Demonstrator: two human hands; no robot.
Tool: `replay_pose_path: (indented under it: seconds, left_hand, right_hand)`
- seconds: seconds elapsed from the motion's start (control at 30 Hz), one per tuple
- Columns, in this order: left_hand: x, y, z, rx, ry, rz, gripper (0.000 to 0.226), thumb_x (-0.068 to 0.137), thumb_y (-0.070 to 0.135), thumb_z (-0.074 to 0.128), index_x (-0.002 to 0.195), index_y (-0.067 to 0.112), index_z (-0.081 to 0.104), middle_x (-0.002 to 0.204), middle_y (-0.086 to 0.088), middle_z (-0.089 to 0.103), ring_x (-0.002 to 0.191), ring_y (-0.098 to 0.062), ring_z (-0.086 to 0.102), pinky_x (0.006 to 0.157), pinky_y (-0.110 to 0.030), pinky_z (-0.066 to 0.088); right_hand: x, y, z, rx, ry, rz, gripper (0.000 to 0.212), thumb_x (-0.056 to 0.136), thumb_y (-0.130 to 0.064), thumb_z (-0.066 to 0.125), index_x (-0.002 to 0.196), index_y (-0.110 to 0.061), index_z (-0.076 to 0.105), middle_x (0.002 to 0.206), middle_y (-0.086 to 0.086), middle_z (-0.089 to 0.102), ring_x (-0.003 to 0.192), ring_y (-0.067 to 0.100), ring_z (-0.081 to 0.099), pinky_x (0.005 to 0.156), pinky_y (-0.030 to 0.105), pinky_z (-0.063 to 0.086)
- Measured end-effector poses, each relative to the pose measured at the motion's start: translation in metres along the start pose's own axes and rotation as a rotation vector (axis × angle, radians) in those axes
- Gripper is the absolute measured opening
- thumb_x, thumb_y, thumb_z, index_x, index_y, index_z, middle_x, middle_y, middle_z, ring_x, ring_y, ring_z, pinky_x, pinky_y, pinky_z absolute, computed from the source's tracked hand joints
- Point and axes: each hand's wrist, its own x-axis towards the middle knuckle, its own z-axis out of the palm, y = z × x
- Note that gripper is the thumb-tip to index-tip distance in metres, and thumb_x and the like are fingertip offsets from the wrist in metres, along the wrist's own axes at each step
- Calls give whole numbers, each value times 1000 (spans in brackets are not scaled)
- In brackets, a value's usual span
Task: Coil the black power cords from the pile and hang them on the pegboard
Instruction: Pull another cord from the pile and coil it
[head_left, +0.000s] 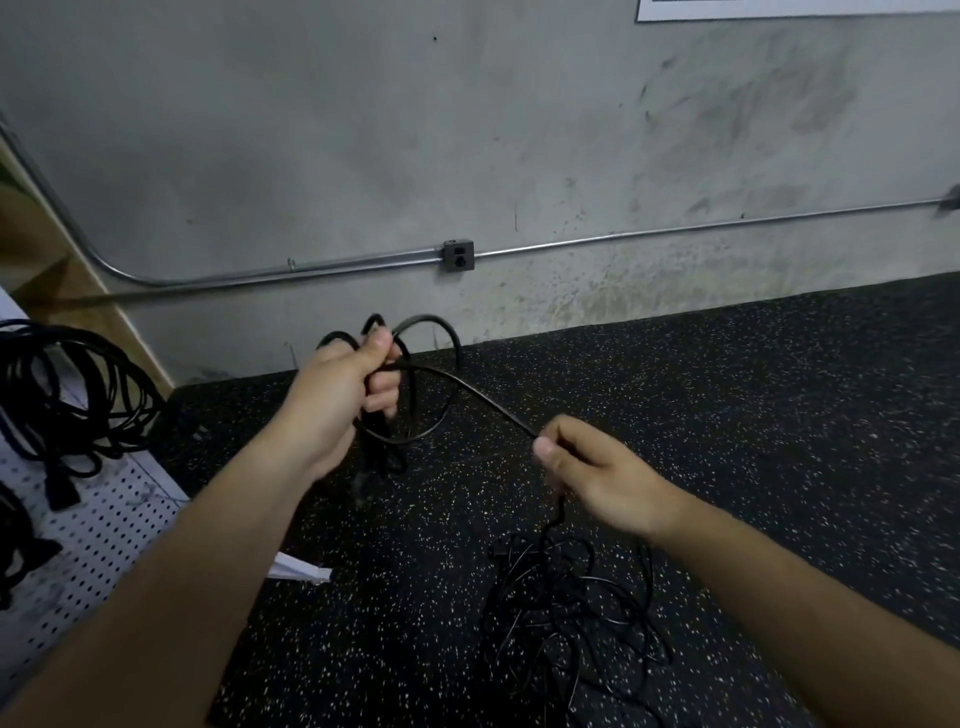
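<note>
My left hand (340, 395) grips several loops of a black power cord (441, 384) in front of the wall, with loops sticking out above and below the fist. The same cord runs right to my right hand (597, 475), which pinches it between thumb and fingers. From there it drops to a tangled pile of black cords (571, 618) on the floor. At the left edge, a white pegboard (104, 525) carries coiled black cords (62, 395) hanging on it.
The floor (727, 415) is black speckled rubber. A grey concrete wall (467, 130) stands behind, with a metal conduit (675, 231) and an outlet box (458, 255). A white scrap (301, 570) lies by the pegboard's foot. A wooden panel (41, 249) leans at the left.
</note>
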Motion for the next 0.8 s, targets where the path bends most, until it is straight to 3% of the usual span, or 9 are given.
replay_pose_path:
  seconds: [0.1,0.2,0.27,0.37,0.43,0.53,0.67,0.73,0.8]
  left_hand:
    - [-3,-7,-2,92,-132,-93,24,107,25,47,90,8,53,56,1,41,45,-14,36,57,-31,34]
    - [-8,-9,4,124,-256,-145,21,103,24,49,90,7,53,59,-4,44,49,-18,40,56,-32,36]
    - [-11,-9,9,133,-306,-167,20,100,25,50,92,7,54,61,-5,46,51,-19,42,57,-32,36]
    - [-14,-13,16,168,-393,-183,21,102,24,51,91,7,56,63,-6,47,54,-20,44,63,-37,36]
    - [-16,-15,23,205,-442,-207,30,98,38,56,90,9,58,62,-3,44,54,-17,41,62,-35,37]
    - [-21,-14,29,289,-461,-235,38,86,53,68,84,15,59,57,3,32,50,-14,30,57,-30,34]
    - [-29,-9,29,342,-667,-265,30,81,38,77,65,25,54,50,8,29,42,-10,24,48,-25,27]
    - [-29,-8,28,297,-717,-283,32,77,29,78,62,24,50,47,7,27,39,-9,23,46,-23,25]
    - [-29,-6,27,240,-755,-296,31,75,22,77,59,23,50,45,7,27,37,-8,23,45,-21,26]
  right_hand:
    - [4,-2,-4,20,133,-90,20,105,-32,48,94,-33,65,77,-7,58,69,13,53,65,27,48]
    - [7,-10,-8,-49,149,-147,20,104,-28,51,103,-27,70,77,-2,63,64,18,51,60,25,42]
    - [9,-16,-9,-99,152,-192,20,104,-27,53,107,-23,72,76,-8,64,61,6,52,58,20,42]
    - [15,-25,-5,-196,205,-283,20,104,-25,55,111,-19,72,80,-13,64,71,5,56,63,19,44]
    - [17,-29,2,-267,260,-340,19,103,-25,57,112,-17,71,87,-13,61,81,4,57,71,14,43]
    - [19,-33,10,-211,312,-289,33,98,-29,64,127,-19,55,115,-8,55,105,1,54,89,18,47]
    - [19,-43,2,-84,-60,-315,82,82,-10,68,151,-38,34,155,-14,38,141,1,36,114,27,36]
    - [20,-44,5,0,-212,-261,84,81,2,70,149,-38,41,147,-11,52,128,1,52,105,26,45]
    - [23,-42,10,118,-213,-189,64,81,0,74,135,-32,57,121,-5,68,103,9,64,89,33,54]
